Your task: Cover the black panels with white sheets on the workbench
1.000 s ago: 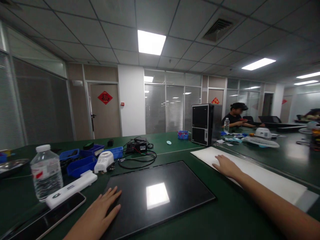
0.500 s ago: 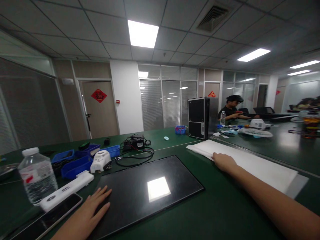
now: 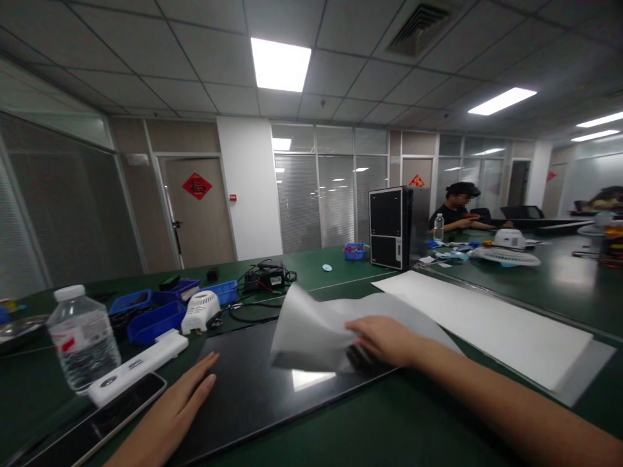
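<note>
My right hand [image 3: 382,338] pinches a thin translucent sheet [image 3: 304,324], which curls up over the right half of a dark flat display panel [image 3: 243,395]. The panel lies on the green table and reflects a ceiling light. At the panel's left edge rests my left hand [image 3: 187,395], fingers stretched out and holding nothing. To the right, a flat stack of white sheets [image 3: 491,324] lies on the table, with another translucent layer [image 3: 591,370] showing at its near end. Part of the panel's far right corner is hidden under the curled sheet.
Left of the panel are a phone [image 3: 97,425], a long white device [image 3: 139,370], a water bottle [image 3: 84,337], blue bins [image 3: 154,323] and a white housing [image 3: 200,311]. Black cables [image 3: 270,275] lie behind it. A computer tower [image 3: 396,227] stands farther back; a person [image 3: 455,211] sits beyond.
My right hand has moved left from the white stack, drawing a translucent sheet over the panel. My left hand has stayed at the panel's left edge, its fingers now closer together.
</note>
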